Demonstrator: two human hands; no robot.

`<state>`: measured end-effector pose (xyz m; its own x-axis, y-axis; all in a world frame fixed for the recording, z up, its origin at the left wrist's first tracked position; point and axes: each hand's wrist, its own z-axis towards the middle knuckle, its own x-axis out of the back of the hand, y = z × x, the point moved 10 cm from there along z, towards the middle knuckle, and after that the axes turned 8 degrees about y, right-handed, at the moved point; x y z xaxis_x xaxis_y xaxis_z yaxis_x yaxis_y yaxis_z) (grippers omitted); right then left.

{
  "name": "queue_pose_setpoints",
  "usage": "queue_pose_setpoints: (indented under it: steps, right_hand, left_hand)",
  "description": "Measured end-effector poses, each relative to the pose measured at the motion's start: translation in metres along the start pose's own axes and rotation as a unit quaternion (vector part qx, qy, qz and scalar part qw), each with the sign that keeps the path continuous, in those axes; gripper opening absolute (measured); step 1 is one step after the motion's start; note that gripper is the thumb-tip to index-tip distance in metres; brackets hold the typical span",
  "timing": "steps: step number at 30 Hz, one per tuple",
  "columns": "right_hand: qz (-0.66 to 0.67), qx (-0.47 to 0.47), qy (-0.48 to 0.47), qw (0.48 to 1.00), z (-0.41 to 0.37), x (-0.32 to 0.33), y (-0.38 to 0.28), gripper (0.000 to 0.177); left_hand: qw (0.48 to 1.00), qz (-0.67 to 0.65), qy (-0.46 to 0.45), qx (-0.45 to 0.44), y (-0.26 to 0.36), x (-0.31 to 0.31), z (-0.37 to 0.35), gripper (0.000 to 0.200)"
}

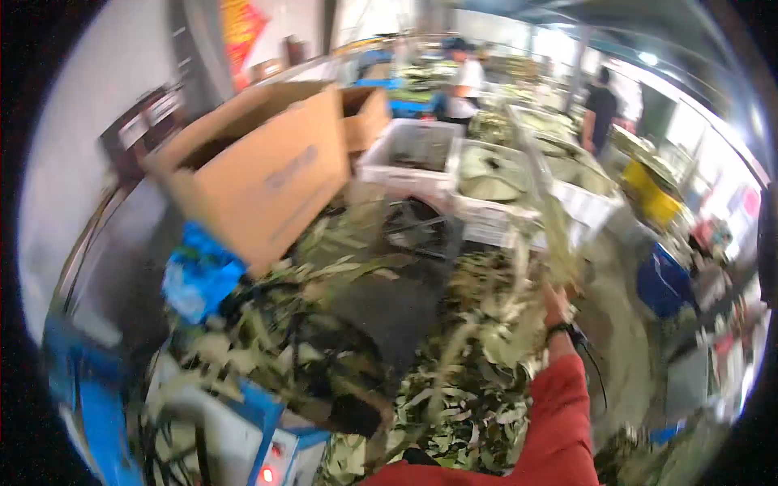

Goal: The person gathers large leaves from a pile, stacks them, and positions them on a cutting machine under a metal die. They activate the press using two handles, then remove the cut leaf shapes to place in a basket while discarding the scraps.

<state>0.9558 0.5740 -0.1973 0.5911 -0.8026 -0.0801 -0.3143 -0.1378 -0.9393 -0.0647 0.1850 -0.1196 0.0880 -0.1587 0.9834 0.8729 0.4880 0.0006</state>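
"One hand shows in the head view, the right hand [557, 298], at the end of a red sleeve [559, 397]. Can you read anything around it?"

"Not a word. The banner [241, 36] at upper left is red with yellow characters, but they're smeared. The big carton [271, 174] has a line of grey print on its side, also blurred."

"And the crates?"

"A pale label [486, 228] with rows of dark print sits on the front of a white crate [455, 204]; it's too soft to make out. No brand that I can name."

"What's the hand doing?"

"Its fingers are closed around the lower part of a long, pale green leaf [554, 231]. Blur hides exactly how they grip. There's a dark band [559, 328] at the wrist."

"So where does the leaf lie?"

"It rises from the hand, away from the wearer, and its upper length passes in front of the white crates. Under and to the left of the forearm is a heap of loose leaves [474, 397]."

"The left hand?"

"Out of view, so I can't tell whether it's spread or closed."

"Anyone else?"

"Two people, well apart from the hand: a person in a white top [468, 81] and another in a dark top [601, 109]."
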Motion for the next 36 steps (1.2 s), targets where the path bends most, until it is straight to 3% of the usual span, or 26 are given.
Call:
queue_pose_setpoints:
  steps: [1,2,3,4,6,7,8,9,12,14,16,18,20,22,25,28,29,32,33,36]
  right_hand:
    - [-0.009,-0.003,-0.037,0.999,-0.005,-0.007,0.017,0.043]
    - [-0.009,-0.008,-0.089,0.996,-0.015,-0.023,0.037,0.046]
    - [0.01,0.003,-0.177,0.984,-0.028,-0.047,0.06,0.046]
    - [0.03,0.01,-0.264,0.964,-0.046,-0.069,0.08,0.045]
    - [0.016,-0.051,-0.245,0.968,-0.081,-0.137,0.118,0.039]
    - [0.007,-0.058,-0.347,0.936,-0.122,-0.187,0.121,0.037]
    - [-0.009,-0.045,-0.436,0.899,-0.182,-0.223,0.11,0.038]
    - [-0.022,-0.028,-0.521,0.853,-0.243,-0.256,0.099,0.039]
    - [-0.06,0.035,-0.568,0.82,-0.442,-0.319,0.059,0.032]
    - [-0.103,0.141,-0.671,0.721,-0.571,-0.344,0.052,0.031]
    - [-0.158,0.185,-0.734,0.634,-0.679,-0.355,0.081,0.029]
    - [-0.152,0.266,-0.809,0.501,-0.78,-0.354,0.123,0.027]
    - [-0.011,0.571,-0.727,0.381,-0.886,-0.334,0.117,0.027]
    - [-0.021,0.655,-0.685,0.317,-0.949,-0.329,0.143,0.03]
    - [-0.136,0.69,-0.68,0.208,-0.993,-0.338,0.197,0.034]
    - [-0.142,0.681,-0.695,0.18,-1.004,-0.347,0.229,0.036]
    - [-0.133,0.673,-0.702,0.19,-1.004,-0.351,0.233,0.031]
    - [-0.168,0.629,-0.731,0.205,-1.003,-0.357,0.244,0.025]
    - [-0.121,0.629,-0.736,0.22,-1.006,-0.352,0.234,0.021]
    - [-0.165,0.611,-0.738,0.234,-1.002,-0.351,0.229,0.021]
  left_hand:
    - [0.991,0.07,0.045,-0.105,-0.02,-0.031,-0.021,0.045]
    - [0.969,-0.22,0.103,0.056,-0.043,-0.034,-0.022,0.039]
    - [0.977,-0.156,0.046,0.136,0.006,0.008,-0.015,0.039]
    - [0.974,-0.166,0.067,0.138,0.002,0.009,-0.016,0.037]
    - [0.966,-0.187,0.107,0.142,-0.002,0.012,-0.017,0.035]
    - [0.968,-0.077,0.217,0.098,0.019,0.051,-0.02,0.032]
    - [0.966,-0.136,0.161,0.147,0.027,0.066,-0.02,0.032]
    - [0.97,-0.103,0.143,0.167,0.024,0.058,-0.027,0.031]
    - [0.976,-0.052,0.15,0.15,0.034,0.051,-0.051,0.033]
    - [0.969,-0.12,0.114,0.184,0.036,0.044,-0.061,0.037]
    - [0.975,-0.105,0.09,0.173,0.04,0.05,-0.067,0.043]
    - [0.964,-0.136,0.152,0.171,0.039,0.077,-0.07,0.048]
    - [0.944,-0.154,0.219,0.192,0.019,0.103,-0.067,0.055]
    - [0.96,-0.123,0.161,0.191,0.011,0.087,-0.057,0.058]
    - [0.971,-0.16,0.071,0.163,0.01,0.076,-0.048,0.061]
    - [0.936,-0.263,0.128,0.194,-0.012,0.069,-0.053,0.062]
    - [0.94,-0.221,0.172,0.197,-0.013,0.065,-0.054,0.063]
    - [0.974,-0.105,0.143,0.142,0.001,0.068,-0.049,0.056]
    - [0.975,-0.111,0.126,0.144,-0.002,0.062,-0.048,0.056]
    - [0.975,-0.112,0.097,0.164,-0.004,0.054,-0.049,0.056]
